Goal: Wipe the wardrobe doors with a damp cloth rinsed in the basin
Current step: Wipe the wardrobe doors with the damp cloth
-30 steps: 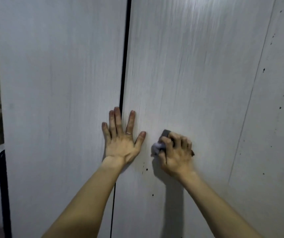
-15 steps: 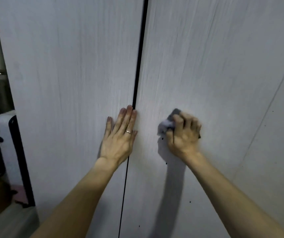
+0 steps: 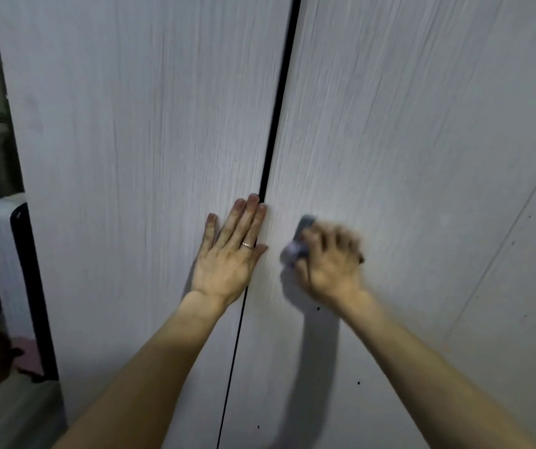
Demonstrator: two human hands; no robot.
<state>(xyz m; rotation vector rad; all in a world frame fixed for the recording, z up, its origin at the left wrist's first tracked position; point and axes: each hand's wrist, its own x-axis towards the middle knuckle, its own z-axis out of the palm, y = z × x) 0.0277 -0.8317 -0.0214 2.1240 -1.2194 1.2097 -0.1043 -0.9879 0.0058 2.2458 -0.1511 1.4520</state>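
Dim, greyish scene. The wardrobe doors are brightest at centre. Motion blur smears the right hand and its cloth, which cast a soft shadow downward. Straight lines lean near the edges.

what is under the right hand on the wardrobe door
A grey cloth pokes out beside the right hand; the rest of it, and the door beneath, is covered.

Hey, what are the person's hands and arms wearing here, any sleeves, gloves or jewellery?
No gloves and no sleeves in view: both forearms are bare. The left hand has a thin, pale ring on one finger. The right hand is motion-blurred, so any ring there cannot be made out.
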